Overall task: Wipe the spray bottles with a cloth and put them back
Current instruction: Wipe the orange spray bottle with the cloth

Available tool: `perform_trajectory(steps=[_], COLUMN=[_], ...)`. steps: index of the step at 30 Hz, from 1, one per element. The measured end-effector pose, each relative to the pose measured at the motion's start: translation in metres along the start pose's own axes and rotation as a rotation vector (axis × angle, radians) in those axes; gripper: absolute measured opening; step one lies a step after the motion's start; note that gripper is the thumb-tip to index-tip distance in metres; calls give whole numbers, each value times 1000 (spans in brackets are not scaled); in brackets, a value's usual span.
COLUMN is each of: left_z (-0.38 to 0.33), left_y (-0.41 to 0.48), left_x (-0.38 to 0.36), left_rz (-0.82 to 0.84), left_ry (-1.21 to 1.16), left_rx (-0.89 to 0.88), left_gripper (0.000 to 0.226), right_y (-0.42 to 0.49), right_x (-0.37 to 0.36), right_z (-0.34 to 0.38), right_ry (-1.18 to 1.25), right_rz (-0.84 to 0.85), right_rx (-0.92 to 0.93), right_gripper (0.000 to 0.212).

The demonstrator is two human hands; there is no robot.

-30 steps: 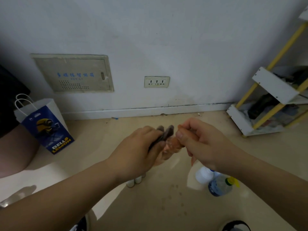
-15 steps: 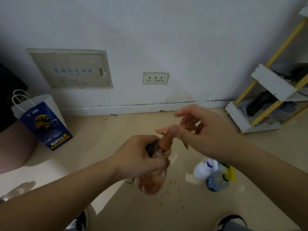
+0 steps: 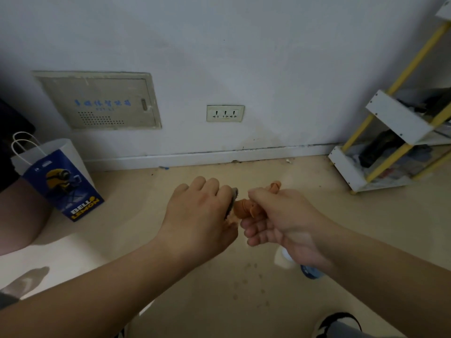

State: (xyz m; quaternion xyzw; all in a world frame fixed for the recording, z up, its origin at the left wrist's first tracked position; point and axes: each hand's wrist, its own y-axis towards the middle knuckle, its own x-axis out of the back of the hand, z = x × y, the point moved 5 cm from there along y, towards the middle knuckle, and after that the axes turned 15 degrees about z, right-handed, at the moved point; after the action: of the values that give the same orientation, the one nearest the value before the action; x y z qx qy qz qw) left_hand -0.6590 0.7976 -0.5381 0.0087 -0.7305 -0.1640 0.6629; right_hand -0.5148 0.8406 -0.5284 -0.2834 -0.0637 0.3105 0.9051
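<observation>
Both hands meet low over the floor, close enough almost to touch. Seen from the back, the left hand [image 3: 200,215] has its fingers curled down over a grey cloth [image 3: 233,200], of which only a thin edge shows past the knuckles. The right hand [image 3: 280,223] grips the orange spray bottle [image 3: 244,208] by its head, thumb and forefinger wrapped round it, while the lower fingers [image 3: 253,234] hang loosely bent beneath. The nozzle pokes out above the right knuckles; the bottle's body is hidden behind the left hand (so how the cloth lies on it cannot be told).

Under the right wrist, a white bottle [image 3: 280,262] and a blue-tinted bottle [image 3: 308,273] are on the beige floor [image 3: 244,313], just beside each other and mostly covered by the arm. Small dark spots [image 3: 246,281] dot the floor near them.

A blue and white paper bag [image 3: 61,181] stands farther left, next to a bare leg [image 3: 17,215]. On the wall behind are a beige access panel [image 3: 97,101] and a socket plate [image 3: 225,113]. A white rack with yellow rods [image 3: 395,123], with dark items on its shelves, leans in at the right. A dark shoe [image 3: 339,323] shows at the bottom edge.
</observation>
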Motion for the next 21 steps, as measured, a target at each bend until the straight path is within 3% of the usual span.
perform_trajectory(steps=[2, 6, 9, 11, 14, 18, 21], left_z=[9, 47, 59, 51, 41, -3, -23], left_y=[4, 10, 1, -6, -5, 0, -2], left_x=[0, -6, -24, -33, -29, -3, 11], left_rz=[61, 314, 584, 669, 618, 281, 217], left_ry=[-85, -542, -801, -861, -858, -739, -712], left_rx=[-8, 117, 244, 214, 151, -45, -127], left_gripper=[48, 57, 47, 30, 16, 29, 10], right_y=[2, -5, -9, -10, -11, -8, -5], right_x=[8, 27, 39, 42, 46, 27, 14], right_z=[6, 29, 33, 31, 30, 23, 20], right_ry=[-67, -365, -446, -426, -449, -466, -479], right_rz=[-44, -101, -149, -160, -174, -152, -119], right_rx=[76, 264, 342, 355, 359, 354, 334], right_gripper=[34, 26, 27, 28, 30, 30, 26])
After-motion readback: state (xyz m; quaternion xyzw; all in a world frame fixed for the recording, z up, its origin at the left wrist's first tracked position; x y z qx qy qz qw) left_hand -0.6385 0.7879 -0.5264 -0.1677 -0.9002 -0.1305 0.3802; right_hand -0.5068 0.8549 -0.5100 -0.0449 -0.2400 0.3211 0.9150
